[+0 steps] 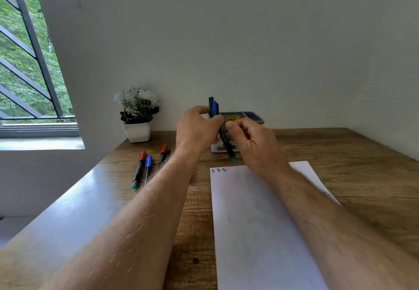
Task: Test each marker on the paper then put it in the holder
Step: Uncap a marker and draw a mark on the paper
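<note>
Both hands met in front of the grey-and-white plastic holder (242, 117). The right hand (254, 141) pinched a slim black marker with a green end (226, 144), tilted above the white paper sheet (260, 221); the left hand (196, 128) curled its grip around the marker's upper end. Three markers stood in the holder, three more (147, 165) waited on the wooden tabletop (340, 149). The risk: a loose cap, or knocking the light holder over while slotting it in.

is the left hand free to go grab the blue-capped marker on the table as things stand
Probably not yet. The left hand and right hand both hold a green-tipped marker in front of the holder. The blue-capped marker lies uncovered just left of the left forearm, so the path looks free once that grip lets go.
</note>
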